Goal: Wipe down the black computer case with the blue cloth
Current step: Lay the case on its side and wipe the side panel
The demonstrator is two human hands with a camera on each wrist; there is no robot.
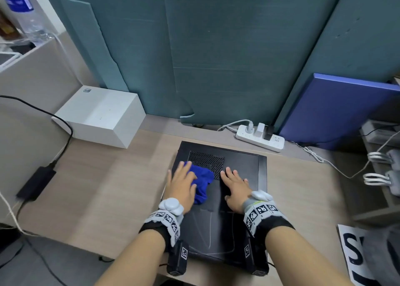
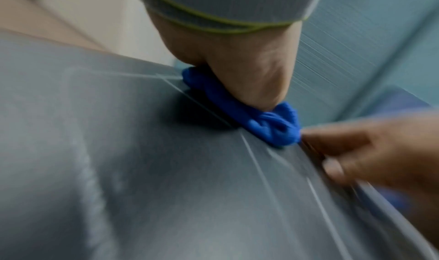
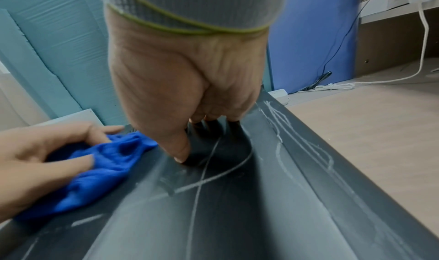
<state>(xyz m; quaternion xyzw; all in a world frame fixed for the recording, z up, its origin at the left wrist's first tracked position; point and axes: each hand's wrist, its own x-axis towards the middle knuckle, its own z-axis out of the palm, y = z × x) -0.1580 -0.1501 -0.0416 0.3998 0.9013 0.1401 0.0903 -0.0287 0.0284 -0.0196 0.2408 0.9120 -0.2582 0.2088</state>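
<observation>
The black computer case [image 1: 242, 164] lies flat on the wooden desk, its side panel up, with a mesh vent at its far left and pale chalk-like lines on it [image 3: 202, 181]. The crumpled blue cloth [image 1: 202, 183] sits on the panel's left part. My left hand [image 1: 183, 183] lies flat on the cloth [image 2: 268, 125] with straight fingers, pressing it down. My right hand [image 1: 234, 186] rests flat on the bare panel just right of the cloth [image 3: 106, 166], fingers spread and holding nothing.
A white box [image 1: 101, 117] stands at the back left and a white power strip [image 1: 259, 137] with plugs behind the case. A black power brick [image 1: 35, 185] and cables lie left. Blue board [image 1: 337, 112] and white cables [image 1: 376, 166] are right.
</observation>
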